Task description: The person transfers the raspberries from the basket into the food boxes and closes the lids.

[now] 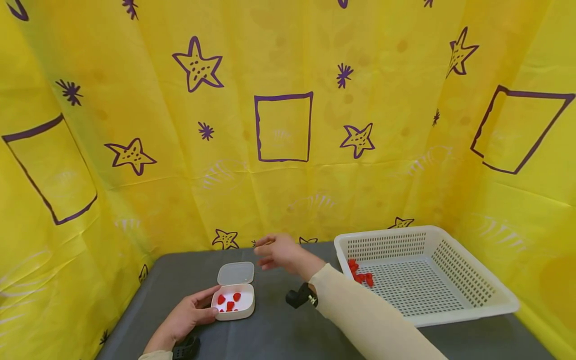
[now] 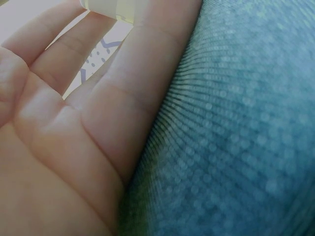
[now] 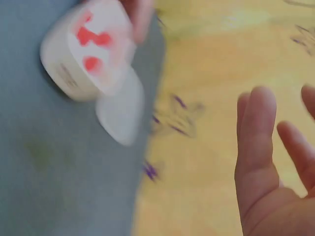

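Left hand: the white box (image 1: 240, 314) is pinched at its left end by the left hand (image 1: 186, 316), the thumb laid along the near side and the forefinger set at the far left corner.
Right hand: the fingers of the right hand (image 1: 281, 251) are released and spread apart, raised near the table's far edge, to the right of the lid (image 1: 236, 273) and well apart from the box.
Box's place: the box is stood upright on the left half of the table (image 1: 292, 337), between the left edge and the basket (image 1: 468, 316).
Table: a dark grey top is shown, its far edge met by a yellow curtain (image 1: 279, 200) printed with purple stars and frames.
Basket: a pale, slotted tray is placed by the table's right edge; red bits (image 1: 369, 279) are gathered at its left end.
Sleeves: both arms are clad in cream sleeves (image 1: 360, 315), and black bands (image 1: 186, 347) are worn at the wrists.
Box's look: rounded corners and plain walls are seen; one wall is marked with small dark print, too blurred to be read.
Lid's look: it is translucent and laid back at the box's far side.
Contents: a few red pieces (image 1: 230, 305) are scattered over the white floor.
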Demonstrator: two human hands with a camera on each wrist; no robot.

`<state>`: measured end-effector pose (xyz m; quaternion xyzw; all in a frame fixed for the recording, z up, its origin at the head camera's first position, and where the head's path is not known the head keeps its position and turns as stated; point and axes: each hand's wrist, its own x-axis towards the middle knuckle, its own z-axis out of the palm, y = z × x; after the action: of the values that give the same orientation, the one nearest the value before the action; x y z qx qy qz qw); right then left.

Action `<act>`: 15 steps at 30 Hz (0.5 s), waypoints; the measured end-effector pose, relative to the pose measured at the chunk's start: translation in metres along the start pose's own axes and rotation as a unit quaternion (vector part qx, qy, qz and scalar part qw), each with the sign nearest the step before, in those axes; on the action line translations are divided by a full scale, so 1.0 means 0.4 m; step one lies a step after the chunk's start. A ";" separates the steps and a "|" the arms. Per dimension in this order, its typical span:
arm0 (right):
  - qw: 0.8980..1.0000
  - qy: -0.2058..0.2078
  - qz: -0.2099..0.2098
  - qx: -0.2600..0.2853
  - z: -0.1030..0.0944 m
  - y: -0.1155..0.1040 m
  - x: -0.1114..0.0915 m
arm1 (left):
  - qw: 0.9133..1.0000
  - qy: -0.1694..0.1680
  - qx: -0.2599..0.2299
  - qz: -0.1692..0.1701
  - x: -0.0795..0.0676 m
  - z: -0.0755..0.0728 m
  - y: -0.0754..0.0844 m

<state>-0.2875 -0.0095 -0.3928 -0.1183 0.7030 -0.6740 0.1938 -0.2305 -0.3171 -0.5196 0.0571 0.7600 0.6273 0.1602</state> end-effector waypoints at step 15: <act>0.999 -0.041 -0.030 0.013 -0.476 -0.080 -0.170 | 1.000 0.008 0.002 -0.011 0.003 -0.001 -0.007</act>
<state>-0.3118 0.1895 -0.3504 -0.1644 0.6815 -0.6833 0.2038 -0.2312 -0.3177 -0.5225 0.0441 0.7631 0.6244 0.1610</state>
